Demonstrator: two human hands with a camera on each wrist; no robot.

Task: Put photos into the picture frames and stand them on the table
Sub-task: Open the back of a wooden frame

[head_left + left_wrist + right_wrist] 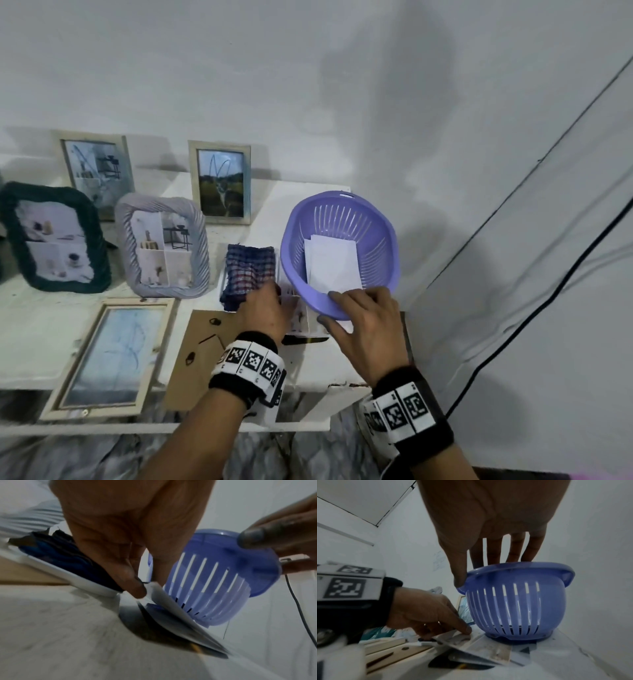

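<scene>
A purple slotted basket [342,198] [214,588] [518,601] stands at the table's right end with white photos [332,263] lying in it. My right hand [337,306] [481,572] grips its near rim, thumb outside and fingers inside. Just left of the basket, my left hand [274,305] [144,588] [464,630] pinches the edge of a photo [171,612] [479,646] and holds that edge up off the table. An empty wooden frame [109,356] lies flat at the front left, its cardboard back [202,356] beside it.
Several filled frames stand at the back left: two wooden ones [96,171] [221,181], a dark green one [54,240] and a lilac one [164,246]. A plaid cloth [250,270] lies behind my left hand. A wall rises behind the table, and a black cable [513,342] hangs at the right.
</scene>
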